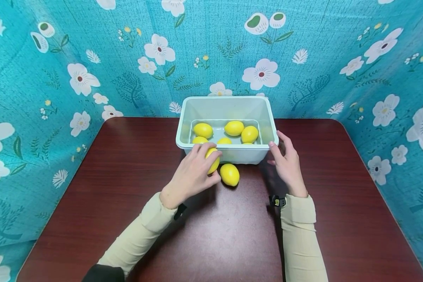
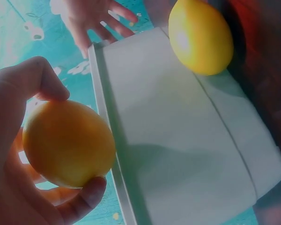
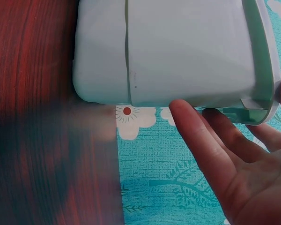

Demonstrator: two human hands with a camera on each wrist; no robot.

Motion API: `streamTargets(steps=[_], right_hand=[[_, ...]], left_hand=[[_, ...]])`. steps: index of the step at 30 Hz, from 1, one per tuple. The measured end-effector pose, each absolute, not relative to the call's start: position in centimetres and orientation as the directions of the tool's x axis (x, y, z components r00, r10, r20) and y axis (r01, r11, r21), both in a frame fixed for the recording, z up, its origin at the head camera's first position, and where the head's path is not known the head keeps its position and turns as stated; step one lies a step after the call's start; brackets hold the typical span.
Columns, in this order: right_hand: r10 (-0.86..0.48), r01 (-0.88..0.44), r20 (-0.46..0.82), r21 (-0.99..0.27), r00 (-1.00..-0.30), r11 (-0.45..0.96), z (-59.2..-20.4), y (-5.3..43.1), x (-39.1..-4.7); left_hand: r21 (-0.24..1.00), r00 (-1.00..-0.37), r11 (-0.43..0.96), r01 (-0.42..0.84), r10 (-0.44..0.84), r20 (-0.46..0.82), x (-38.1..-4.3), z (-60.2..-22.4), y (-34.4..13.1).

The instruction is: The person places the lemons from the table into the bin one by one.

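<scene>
My left hand (image 1: pixel 192 172) grips a yellow lemon (image 2: pixel 68 143) between thumb and fingertips, beside the front rim of a pale green plastic bin (image 1: pixel 239 156). Another lemon (image 1: pixel 230 175) lies on the table right in front of the bin, near the left thumb. At the bin's front right corner, my right hand (image 1: pixel 288 166) has its thumb at the rim and its spread, mostly straight fingers (image 3: pixel 201 145) against the side. Inside the bin rest several lemons (image 1: pixel 234 128), some partly hidden by the front wall.
The bin stands at the back of a dark red-brown table (image 1: pixel 215 235). Behind and on both sides hangs a turquoise floral cloth (image 1: pixel 211 47), close to the bin's back. A small dark device (image 1: pixel 277 201) sits at the right wrist.
</scene>
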State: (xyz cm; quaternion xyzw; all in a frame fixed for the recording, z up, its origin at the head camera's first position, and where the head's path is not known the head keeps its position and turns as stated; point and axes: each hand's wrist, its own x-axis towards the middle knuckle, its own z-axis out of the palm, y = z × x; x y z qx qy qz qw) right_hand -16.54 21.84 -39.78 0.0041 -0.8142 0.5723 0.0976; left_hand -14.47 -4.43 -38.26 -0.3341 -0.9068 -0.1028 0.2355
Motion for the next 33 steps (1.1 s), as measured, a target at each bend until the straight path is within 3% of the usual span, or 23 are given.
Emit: streamTargets(steps=[33], right_hand=[[0.105,-0.117,0.162,-0.931,-0.981,0.345,-39.8,21.8,-16.6]], left_hand=[[0.074,-0.672,0.741,0.668,0.558,0.487,-15.6,-36.6,-4.8]])
